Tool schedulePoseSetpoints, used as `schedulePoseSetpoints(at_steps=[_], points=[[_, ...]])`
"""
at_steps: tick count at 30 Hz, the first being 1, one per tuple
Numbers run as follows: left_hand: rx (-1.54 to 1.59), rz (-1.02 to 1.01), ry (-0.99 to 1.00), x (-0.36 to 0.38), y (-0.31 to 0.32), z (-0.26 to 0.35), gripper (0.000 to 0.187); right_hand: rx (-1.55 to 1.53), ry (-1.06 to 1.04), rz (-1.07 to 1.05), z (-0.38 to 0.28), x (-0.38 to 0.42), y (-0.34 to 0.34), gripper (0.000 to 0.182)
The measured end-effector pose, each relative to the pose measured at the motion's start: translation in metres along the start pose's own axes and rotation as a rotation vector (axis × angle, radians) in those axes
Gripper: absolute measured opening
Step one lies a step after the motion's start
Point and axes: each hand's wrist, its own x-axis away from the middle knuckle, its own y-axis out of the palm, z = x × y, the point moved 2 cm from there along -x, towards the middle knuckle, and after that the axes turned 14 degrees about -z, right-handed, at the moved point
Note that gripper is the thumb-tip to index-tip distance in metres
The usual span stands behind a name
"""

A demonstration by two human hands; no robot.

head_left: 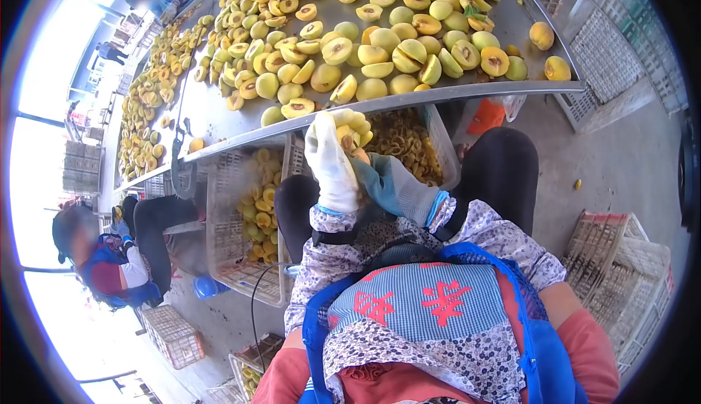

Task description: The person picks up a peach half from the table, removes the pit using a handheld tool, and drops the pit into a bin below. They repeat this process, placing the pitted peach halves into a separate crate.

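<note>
Curling left hand: gripping yellow stone fruit beside the metal table.
Right hand: bending alongside, hold hidden.
Stone fruit: risking slipping if left fingers loosen.

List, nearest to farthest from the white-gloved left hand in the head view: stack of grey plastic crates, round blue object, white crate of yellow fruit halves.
1. White crate of fruit halves: immediately left.
2. Round blue object: lower left.
3. Stack of grey crates: far left.

Fruit spread over table, two pieces toward its near right corner. Below the near edge, side by side: left crate, fruit inside; right crate, scraps inside.
</note>
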Motion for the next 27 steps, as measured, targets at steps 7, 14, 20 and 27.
schedulePoseSetpoints(at_steps=[7,14,20,27], points=[[-0.232,-0.219,-0.065,-0.004,-0.014,0.008,0.042,0.371,-0.311,-0.032,0.005,0.007,-0.007,0.044],[-0.307,-0.409,-0.143,-0.009,-0.019,0.009,0.045,-0.447,0.496,-0.416,-0.016,0.019,-0.014,0.061],[-0.351,-0.429,-0.238,-0.004,-0.022,0.005,0.050,-0.186,0.471,-0.308,-0.020,0.025,-0.013,0.056],[0.138,-0.227,-0.270,-0.002,-0.010,0.003,0.043,-1.019,0.252,-0.677,0.009,0.016,0.001,0.050]])
